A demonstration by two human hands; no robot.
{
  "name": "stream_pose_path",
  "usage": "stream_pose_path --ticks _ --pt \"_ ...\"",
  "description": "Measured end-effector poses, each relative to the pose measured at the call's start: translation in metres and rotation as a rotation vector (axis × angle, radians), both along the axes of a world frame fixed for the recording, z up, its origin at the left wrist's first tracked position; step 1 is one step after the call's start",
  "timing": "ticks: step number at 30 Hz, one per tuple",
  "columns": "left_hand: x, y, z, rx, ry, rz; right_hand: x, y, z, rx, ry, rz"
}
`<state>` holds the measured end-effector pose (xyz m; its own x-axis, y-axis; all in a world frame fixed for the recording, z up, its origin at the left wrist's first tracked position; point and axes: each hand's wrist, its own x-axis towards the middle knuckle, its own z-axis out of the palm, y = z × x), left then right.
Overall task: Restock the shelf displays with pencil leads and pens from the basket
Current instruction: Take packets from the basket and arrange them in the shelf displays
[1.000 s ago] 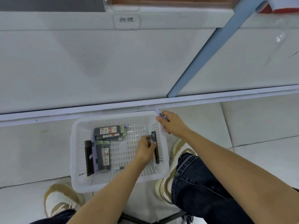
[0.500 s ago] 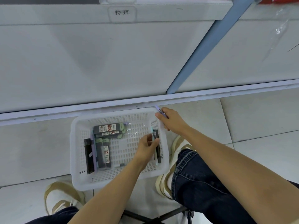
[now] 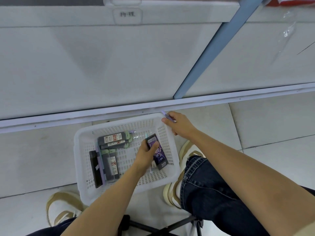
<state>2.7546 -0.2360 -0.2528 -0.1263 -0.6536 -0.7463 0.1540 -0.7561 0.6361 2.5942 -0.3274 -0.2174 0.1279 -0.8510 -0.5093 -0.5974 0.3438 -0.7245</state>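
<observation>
A white perforated basket (image 3: 81, 147) stands on the floor below the shelf. Inside, my left hand (image 3: 146, 153) grips a dark box with a purple printed face (image 3: 159, 156), tilted up near the right wall. Grey pencil lead packs with red labels (image 3: 112, 138) lie at the back left. More grey packs (image 3: 110, 165) and a long black box (image 3: 95, 169) lie along the left side. My right hand (image 3: 179, 125) rests on the basket's far right corner and holds a thin purple pen (image 3: 166, 114).
The white shelf base (image 3: 119, 65) with a blue upright (image 3: 209, 53) rises behind the basket, and a handwritten label (image 3: 127, 14) sits on its edge. My shoes (image 3: 59, 208) and jeans-clad knee (image 3: 208, 184) flank the basket on the tiled floor. A black stool frame (image 3: 153, 227) is beneath me.
My left hand has turned the dark box from edge-on to show its purple face and lifted it slightly. My right hand has stayed at the basket corner with the pen.
</observation>
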Motion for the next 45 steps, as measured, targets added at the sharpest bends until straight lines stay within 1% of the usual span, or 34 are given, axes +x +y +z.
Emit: stream_pose_path --ticks 3,5,6,8,12,15,18,21,25,29,32,34,38,40,43,45 --pt "0.020 -0.009 0.022 0.103 0.226 0.151 0.006 -0.003 0.017 -0.129 0.029 -0.086" --pt "0.035 -0.018 0.039 0.116 0.289 0.219 0.013 -0.004 0.036 -0.219 0.006 -0.105" --pt "0.041 -0.022 0.049 0.115 0.313 0.251 0.018 -0.004 0.045 -0.229 -0.035 -0.105" --pt "0.051 -0.034 0.070 0.085 0.333 0.307 0.028 -0.003 0.062 -0.210 -0.119 -0.089" --pt "0.065 -0.056 0.122 -0.072 0.278 0.362 0.056 -0.003 0.104 -0.170 -0.342 -0.067" --pt "0.080 -0.064 0.165 -0.192 0.240 0.310 0.078 -0.013 0.144 -0.216 -0.486 -0.034" --pt "0.097 -0.071 0.210 -0.333 0.131 0.175 0.095 -0.023 0.197 -0.342 -0.593 0.021" --pt "0.109 -0.077 0.260 -0.487 0.083 0.035 0.108 -0.028 0.251 -0.415 -0.712 0.077" --pt "0.122 -0.081 0.324 -0.745 0.054 -0.073 0.120 -0.028 0.317 -0.508 -0.748 0.151" --pt "0.132 -0.079 0.379 -0.889 -0.007 -0.098 0.127 -0.022 0.377 -0.573 -0.848 0.187" --pt "0.136 -0.071 0.413 -0.928 -0.081 -0.084 0.130 -0.017 0.413 -0.644 -0.840 0.210" --pt "0.137 -0.068 0.431 -0.965 -0.122 -0.068 0.133 -0.014 0.434 -0.703 -0.821 0.173" --pt "0.138 -0.065 0.460 -1.042 -0.113 -0.046 0.138 -0.015 0.469 -0.816 -0.846 0.085" --pt "0.140 -0.068 0.473 -1.037 -0.067 -0.028 0.138 -0.018 0.484 -0.857 -0.862 0.068" --pt "0.145 -0.074 0.495 -0.957 0.112 0.005 0.130 -0.028 0.515 -0.957 -0.886 -0.005" --pt "0.149 -0.079 0.508 -0.914 0.195 0.009 0.122 -0.038 0.538 -1.041 -0.884 -0.065"
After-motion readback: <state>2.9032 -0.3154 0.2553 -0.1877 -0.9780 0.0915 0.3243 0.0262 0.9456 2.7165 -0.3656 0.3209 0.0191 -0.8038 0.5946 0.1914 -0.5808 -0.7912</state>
